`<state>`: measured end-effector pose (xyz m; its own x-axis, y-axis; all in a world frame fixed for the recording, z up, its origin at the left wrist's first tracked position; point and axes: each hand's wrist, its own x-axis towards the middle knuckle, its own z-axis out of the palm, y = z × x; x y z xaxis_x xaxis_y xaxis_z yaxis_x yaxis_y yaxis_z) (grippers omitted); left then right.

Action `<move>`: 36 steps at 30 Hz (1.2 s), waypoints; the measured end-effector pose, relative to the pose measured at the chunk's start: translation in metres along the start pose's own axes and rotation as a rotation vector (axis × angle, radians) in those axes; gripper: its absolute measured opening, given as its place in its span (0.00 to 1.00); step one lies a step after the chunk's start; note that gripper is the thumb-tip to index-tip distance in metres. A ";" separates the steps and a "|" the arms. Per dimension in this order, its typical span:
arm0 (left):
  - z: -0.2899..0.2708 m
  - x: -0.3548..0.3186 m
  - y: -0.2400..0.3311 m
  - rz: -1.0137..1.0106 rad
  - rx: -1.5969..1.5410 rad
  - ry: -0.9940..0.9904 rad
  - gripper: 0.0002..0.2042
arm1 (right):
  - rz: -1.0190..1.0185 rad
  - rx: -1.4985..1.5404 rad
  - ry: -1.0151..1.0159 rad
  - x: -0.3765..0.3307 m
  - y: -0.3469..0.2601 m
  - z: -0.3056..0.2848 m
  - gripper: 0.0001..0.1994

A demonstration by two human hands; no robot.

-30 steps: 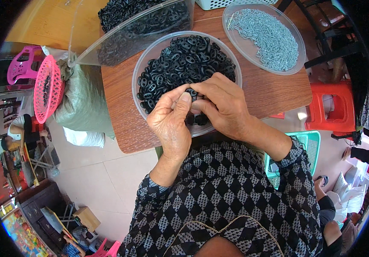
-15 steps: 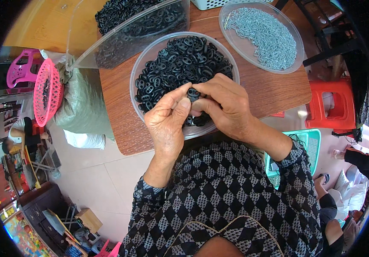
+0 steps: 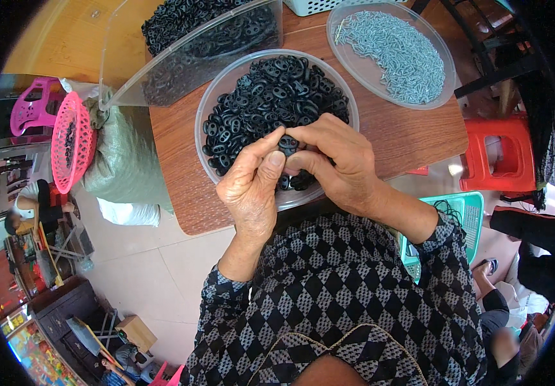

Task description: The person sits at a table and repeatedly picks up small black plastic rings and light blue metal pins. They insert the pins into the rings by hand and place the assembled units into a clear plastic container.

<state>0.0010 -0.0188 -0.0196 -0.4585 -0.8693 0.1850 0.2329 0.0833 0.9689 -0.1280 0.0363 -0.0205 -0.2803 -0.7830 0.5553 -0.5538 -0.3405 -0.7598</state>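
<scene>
A small black two-hole cord lock [image 3: 288,145] is pinched between the fingertips of both hands. My left hand [image 3: 255,183] grips it from the left with thumb and forefinger. From the right, my right hand [image 3: 335,161] closes thumb and forefinger on it; its other fingers are curled and partly hidden. Just below the hands, a round clear tub [image 3: 201,149] is heaped with similar black two-hole pieces [image 3: 277,90]. The far right of the table holds a shallow clear tray [image 3: 450,83] of small silvery springs [image 3: 396,55].
A long clear bin [image 3: 190,55] of black pieces stands at the far left of the wooden table [image 3: 413,135]. Left of it are a sack [image 3: 123,157] and a pink basket [image 3: 73,174]. A red stool [image 3: 499,154] and green basket [image 3: 474,225] stand right. Other people sit nearby.
Both hands keep their pinch on the cord lock, which has shifted very slightly left and toward me. At the far right, a person's dark-clothed legs have moved.
</scene>
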 end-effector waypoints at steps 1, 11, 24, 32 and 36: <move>0.002 0.000 0.000 0.005 -0.009 0.011 0.13 | -0.002 -0.005 0.002 0.000 -0.001 0.000 0.14; 0.002 -0.008 0.000 0.041 -0.024 0.032 0.13 | -0.027 -0.008 -0.003 -0.001 -0.005 0.002 0.14; 0.005 -0.008 0.011 -0.058 0.138 0.080 0.11 | 0.513 0.451 -0.010 0.004 -0.011 -0.003 0.04; 0.002 -0.009 0.011 -0.017 0.188 0.061 0.10 | 0.620 0.602 -0.046 0.008 -0.014 -0.004 0.04; 0.003 -0.009 0.012 -0.004 0.218 0.060 0.11 | 0.616 0.576 -0.049 0.009 -0.015 -0.004 0.04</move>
<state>0.0057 -0.0085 -0.0092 -0.4055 -0.8967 0.1772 0.0369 0.1776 0.9834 -0.1248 0.0366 -0.0031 -0.3598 -0.9328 -0.0197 0.1772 -0.0476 -0.9830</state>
